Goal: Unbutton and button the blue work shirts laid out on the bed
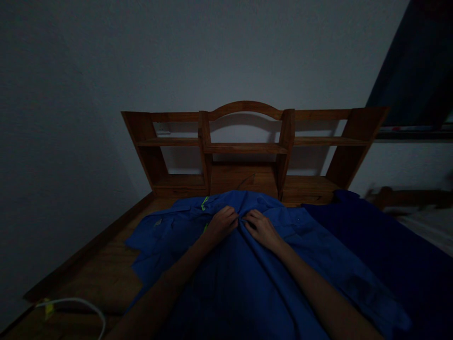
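Observation:
A blue work jacket [226, 278] lies spread over a wooden surface, its front running toward me with a long dark fold down the middle. Near its upper middle, my left hand [223, 221] pinches the cloth with its fingers closed. Just to the right, my right hand [261, 227] grips the same front edge between thumb and fingers. The fingertips of both hands almost meet there, and whatever small part lies between them is too dark to make out. Bright yellow-green trim [205, 203] shows left of my left hand, and a small pale patch [158, 222] sits farther left.
Behind the jacket stands a wooden shelf unit [246, 148] against the wall. Dark blue cloth [382, 241] lies to the right. A white cable [79, 300] with a yellow tag curves across the wooden surface [106, 269] at lower left. The room is dim.

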Demonstrator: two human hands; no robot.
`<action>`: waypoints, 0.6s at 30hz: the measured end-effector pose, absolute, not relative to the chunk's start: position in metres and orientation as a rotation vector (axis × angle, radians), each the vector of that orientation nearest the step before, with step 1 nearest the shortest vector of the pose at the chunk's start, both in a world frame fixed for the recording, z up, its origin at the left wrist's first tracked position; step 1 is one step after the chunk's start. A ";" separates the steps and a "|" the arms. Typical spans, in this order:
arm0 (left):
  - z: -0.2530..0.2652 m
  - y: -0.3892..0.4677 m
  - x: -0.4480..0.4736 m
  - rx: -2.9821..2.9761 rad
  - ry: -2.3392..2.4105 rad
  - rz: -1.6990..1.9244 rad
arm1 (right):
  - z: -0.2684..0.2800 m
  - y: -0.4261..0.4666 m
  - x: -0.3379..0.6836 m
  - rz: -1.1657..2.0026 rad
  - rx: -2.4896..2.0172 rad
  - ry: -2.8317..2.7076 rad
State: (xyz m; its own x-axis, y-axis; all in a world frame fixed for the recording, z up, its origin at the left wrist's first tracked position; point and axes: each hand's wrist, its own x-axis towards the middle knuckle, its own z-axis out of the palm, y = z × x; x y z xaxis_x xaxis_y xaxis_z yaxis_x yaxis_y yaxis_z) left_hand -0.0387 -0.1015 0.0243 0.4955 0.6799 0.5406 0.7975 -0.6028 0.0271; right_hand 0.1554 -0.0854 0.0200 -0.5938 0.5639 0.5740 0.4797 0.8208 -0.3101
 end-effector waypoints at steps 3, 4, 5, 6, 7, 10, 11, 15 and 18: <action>0.023 -0.099 -0.040 -2.509 -1.264 -0.767 | 0.019 -0.085 0.155 0.111 -0.808 -2.303; 0.023 -0.099 -0.041 -2.514 -1.259 -0.779 | 0.019 -0.085 0.154 0.094 -0.826 -2.294; 0.024 -0.099 -0.041 -2.524 -1.250 -0.791 | 0.018 -0.085 0.154 0.076 -0.844 -2.282; 0.024 -0.098 -0.041 -2.538 -1.237 -0.804 | 0.018 -0.085 0.154 0.061 -0.863 -2.271; 0.024 -0.098 -0.041 -2.551 -1.222 -0.817 | 0.018 -0.085 0.154 0.047 -0.881 -2.261; 0.026 -0.100 -0.041 -2.607 -1.168 -0.832 | 0.016 -0.083 0.154 0.015 -0.939 -2.230; 0.027 -0.100 -0.041 -2.628 -1.151 -0.827 | 0.016 -0.082 0.154 0.007 -0.955 -2.222; 0.028 -0.102 -0.040 -2.673 -1.130 -0.810 | 0.013 -0.078 0.155 -0.002 -0.971 -2.225; 0.026 -0.101 -0.040 -2.657 -1.152 -0.816 | 0.013 -0.078 0.155 0.005 -0.957 -2.240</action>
State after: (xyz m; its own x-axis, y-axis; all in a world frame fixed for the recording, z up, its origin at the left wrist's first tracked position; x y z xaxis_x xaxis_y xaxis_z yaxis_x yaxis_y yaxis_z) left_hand -0.0401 -0.1009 0.0258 0.5617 0.6370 0.5279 0.7091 -0.6994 0.0894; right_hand 0.1551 -0.0776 0.0128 -0.4895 0.6375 0.5950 0.6350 0.7282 -0.2579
